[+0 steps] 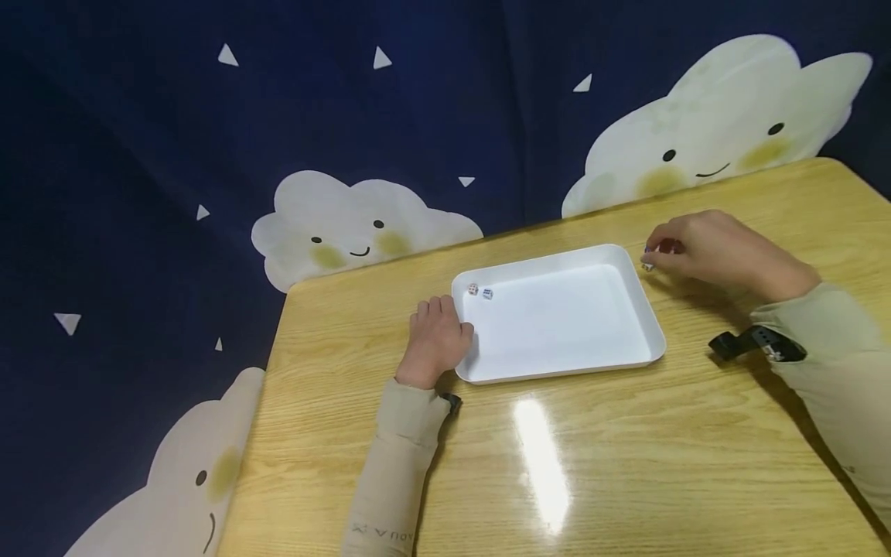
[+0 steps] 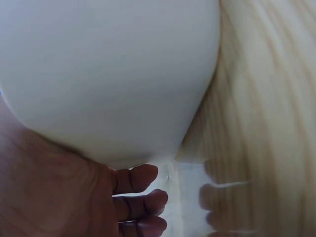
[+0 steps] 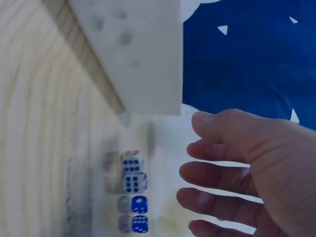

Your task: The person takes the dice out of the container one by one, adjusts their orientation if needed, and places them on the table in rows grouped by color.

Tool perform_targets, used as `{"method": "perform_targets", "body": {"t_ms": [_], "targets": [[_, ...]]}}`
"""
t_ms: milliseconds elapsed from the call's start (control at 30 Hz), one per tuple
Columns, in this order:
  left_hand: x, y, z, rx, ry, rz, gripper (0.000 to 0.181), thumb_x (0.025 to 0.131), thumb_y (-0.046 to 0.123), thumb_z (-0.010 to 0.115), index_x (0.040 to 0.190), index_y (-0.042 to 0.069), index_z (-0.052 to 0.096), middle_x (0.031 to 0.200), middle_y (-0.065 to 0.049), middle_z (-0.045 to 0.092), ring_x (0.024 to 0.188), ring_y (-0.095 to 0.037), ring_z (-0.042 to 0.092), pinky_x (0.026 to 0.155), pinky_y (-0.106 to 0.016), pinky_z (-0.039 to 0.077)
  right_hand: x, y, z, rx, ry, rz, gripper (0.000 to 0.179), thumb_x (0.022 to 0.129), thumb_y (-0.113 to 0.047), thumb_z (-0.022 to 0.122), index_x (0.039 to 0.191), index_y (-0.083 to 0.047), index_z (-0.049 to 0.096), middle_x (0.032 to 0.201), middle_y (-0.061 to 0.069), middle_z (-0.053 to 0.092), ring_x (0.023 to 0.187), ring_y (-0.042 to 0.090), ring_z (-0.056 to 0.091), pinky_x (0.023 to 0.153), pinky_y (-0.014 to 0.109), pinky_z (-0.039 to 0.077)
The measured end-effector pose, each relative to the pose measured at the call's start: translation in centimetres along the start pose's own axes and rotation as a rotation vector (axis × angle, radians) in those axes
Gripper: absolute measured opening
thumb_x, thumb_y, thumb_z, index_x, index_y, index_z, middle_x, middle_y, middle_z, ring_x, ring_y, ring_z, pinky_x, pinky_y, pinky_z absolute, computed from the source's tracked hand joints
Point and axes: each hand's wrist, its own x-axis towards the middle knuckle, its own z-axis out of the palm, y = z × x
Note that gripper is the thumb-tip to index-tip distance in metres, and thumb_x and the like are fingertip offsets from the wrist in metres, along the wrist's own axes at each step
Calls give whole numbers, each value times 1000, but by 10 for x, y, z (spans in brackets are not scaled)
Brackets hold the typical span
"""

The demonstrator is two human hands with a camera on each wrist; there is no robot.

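Note:
Near its far left corner, a white tray (image 1: 557,317) holds two small dice: one die (image 1: 472,289) beside another with blue pips (image 1: 487,294). My left hand (image 1: 433,340) grips the tray's left end, thumb over the rim and fingers along the outside wall; the left wrist view has the palm (image 2: 54,182) against that wall. Just beyond the tray's right end, my right hand (image 1: 717,251) hovers close over more dice (image 1: 648,267). From the right wrist, two white dice (image 3: 132,173) and two blue dice (image 3: 139,214) appear in a row, the fingers (image 3: 217,173) spread and apart from them.
Everything stands on a wooden table (image 1: 334,402) with a bright light reflection in front of the tray. Behind its far edge hangs a dark blue curtain (image 1: 139,193) with cloud faces and small white triangles. The tray's end wall (image 3: 143,59) is close to the right hand.

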Motion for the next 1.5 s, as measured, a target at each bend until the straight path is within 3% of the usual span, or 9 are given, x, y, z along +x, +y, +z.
{"method": "perform_targets", "body": {"t_ms": [333, 600, 1167, 1500], "targets": [[1, -2, 2, 3, -1, 8, 37, 101, 30, 39, 121, -1, 47, 110, -14, 48, 101, -31, 39, 89, -40, 36, 10, -27, -10, -50, 95, -153, 15, 92, -23, 77, 98, -10, 78, 82, 0, 73, 67, 9, 57, 61, 29, 46], [1, 0, 0, 4, -7, 4, 38, 102, 31, 40, 122, 0, 48, 111, -13, 49, 103, -30, 39, 90, -40, 36, 24, -58, -17, -52, 116, -255, 10, 92, -24, 76, 94, -14, 78, 81, -1, 72, 69, 9, 59, 64, 32, 48], [2, -2, 0, 2, -11, -5, 37, 101, 30, 39, 123, 1, 47, 112, -12, 49, 104, -29, 39, 91, -39, 36, 57, -103, 4, 2, 84, -382, 11, 90, -22, 77, 94, -12, 78, 81, 1, 73, 71, 12, 63, 67, 35, 51], [4, -2, -1, 9, -14, -8, 36, 101, 31, 39, 122, 2, 47, 110, -11, 48, 103, -28, 39, 91, -39, 37, 74, -120, 22, 35, 24, -395, 11, 90, -22, 78, 95, -13, 78, 81, 0, 73, 70, 12, 61, 70, 35, 52]]}}
